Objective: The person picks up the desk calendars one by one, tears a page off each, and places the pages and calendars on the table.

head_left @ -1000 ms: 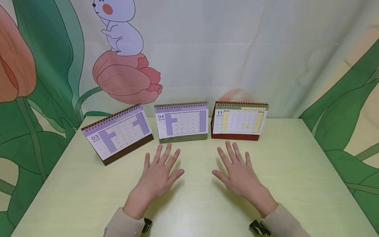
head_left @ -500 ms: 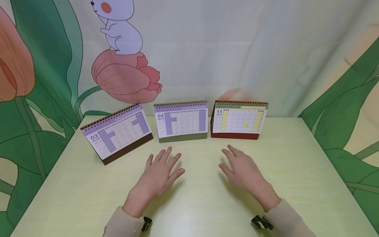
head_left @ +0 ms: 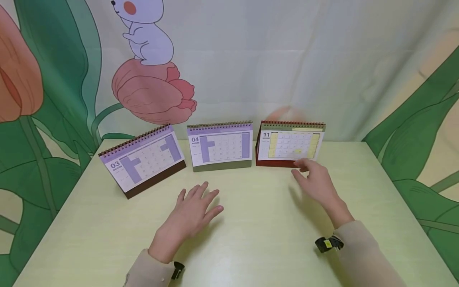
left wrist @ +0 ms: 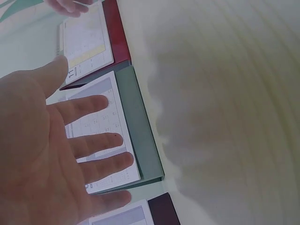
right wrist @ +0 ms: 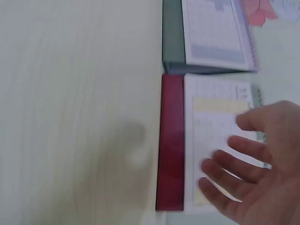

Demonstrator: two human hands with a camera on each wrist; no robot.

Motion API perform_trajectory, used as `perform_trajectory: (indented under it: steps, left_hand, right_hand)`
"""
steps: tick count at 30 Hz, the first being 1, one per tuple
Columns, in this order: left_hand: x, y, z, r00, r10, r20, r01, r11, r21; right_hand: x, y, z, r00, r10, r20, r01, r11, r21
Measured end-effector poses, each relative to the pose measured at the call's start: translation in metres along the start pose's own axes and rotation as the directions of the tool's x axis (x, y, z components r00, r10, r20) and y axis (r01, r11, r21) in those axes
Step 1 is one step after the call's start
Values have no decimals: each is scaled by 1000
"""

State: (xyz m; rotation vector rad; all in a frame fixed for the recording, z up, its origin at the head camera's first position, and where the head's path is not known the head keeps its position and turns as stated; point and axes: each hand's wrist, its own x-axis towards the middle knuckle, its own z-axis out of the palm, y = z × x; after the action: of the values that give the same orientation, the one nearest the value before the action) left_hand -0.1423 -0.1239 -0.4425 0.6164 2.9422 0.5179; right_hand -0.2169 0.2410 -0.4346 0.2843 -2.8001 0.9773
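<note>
Three spiral-bound card calendars (head_left: pixel 289 145) face two flat hands (head_left: pixel 315 184).

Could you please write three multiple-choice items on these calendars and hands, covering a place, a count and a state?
1. Which calendar is the right hand nearest?
A. 03
B. 04
C. 11

2. How many desk calendars stand on the table?
A. two
B. three
C. four

3. How is the left hand?
A. open, holding nothing
B. gripping a calendar
C. clenched in a fist

Answers: 1 C, the hand is at the red-based 11 calendar. 2 B, the 03 calendar, 04 calendar and 11 stand in a row. 3 A, its fingers are spread.
</note>
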Motion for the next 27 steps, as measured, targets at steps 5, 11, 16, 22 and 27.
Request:
perform_trajectory:
  steps: [5,11,16,22,27]
  left_hand:
    - [-1,-1,1,1000,0,23,0,1000,3]
    - [-2,-3,1,1000,15,23,-16,1000,14]
    - [-3,-3,0,999,28,34,-28,1000,10]
    - [-2,-4,-1,999,27,46,-29,999,30]
    - [-2,-5,-1,998,26,51,-27,999,31]
  right_hand:
    - [11,12,-8,985,74,-156,-66,996,59]
    - [23,27,-19,951,228,-209,-184,960,211]
    - [33,45,-27,948,314,-60,-284,914,290]
    - [42,67,-27,945,325,24,-312,882,354]
    - [47,77,-23,948,312,62,-310,861,404]
